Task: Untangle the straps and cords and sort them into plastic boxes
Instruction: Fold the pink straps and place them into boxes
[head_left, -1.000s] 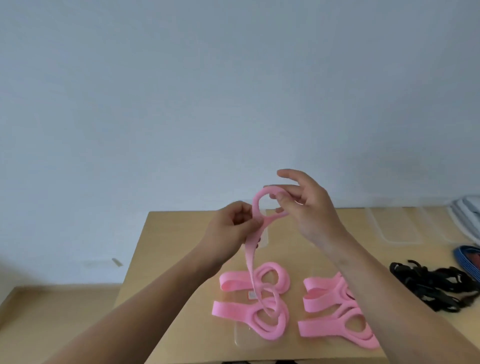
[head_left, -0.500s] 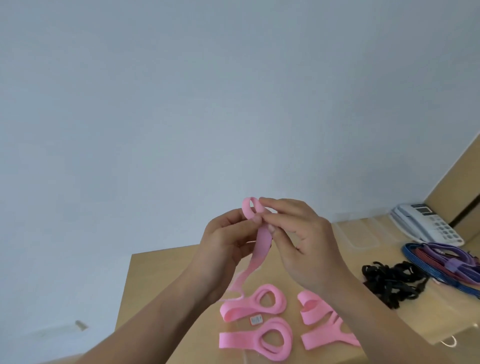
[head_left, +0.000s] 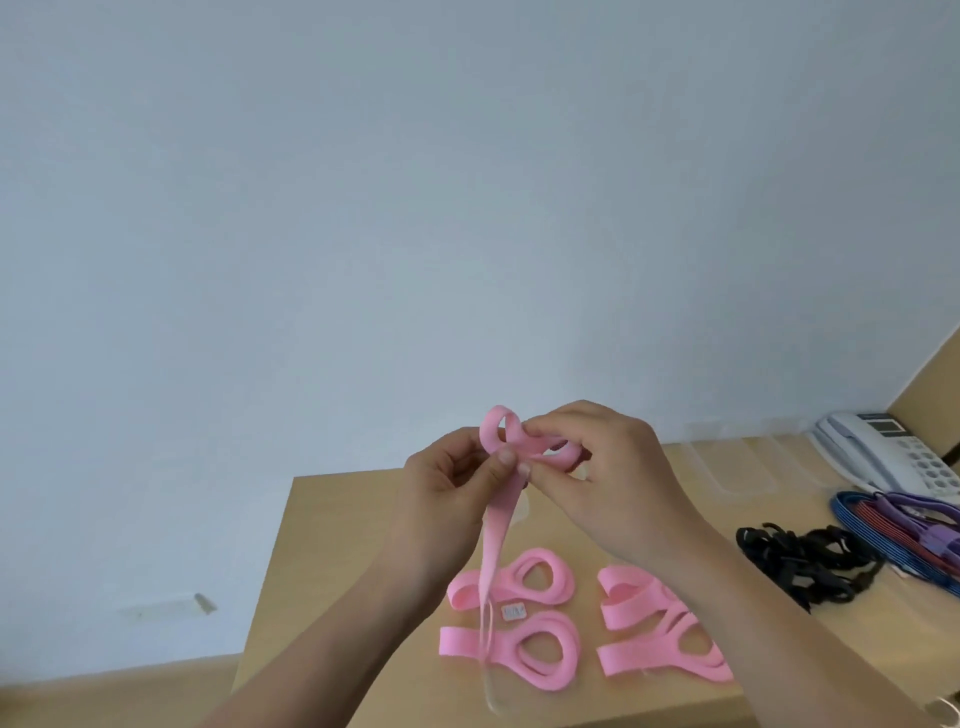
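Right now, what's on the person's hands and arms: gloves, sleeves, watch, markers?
Nothing worn. The left hand and right hand are bare: no gloves, rings or markers visible. The left forearm and right forearm are bare to the frame edge: no sleeves, watch, wristband or cables. The visible fingernails are short and plain.

Since a moment ago, both hands have folded the pink strap into a second small loop.

We've got the pink strap pinched between our left hand and right hand above the worktop, looped on top, tail dangling. Folded pink straps lie underneath, a black tangle to the right, and a phone far right.
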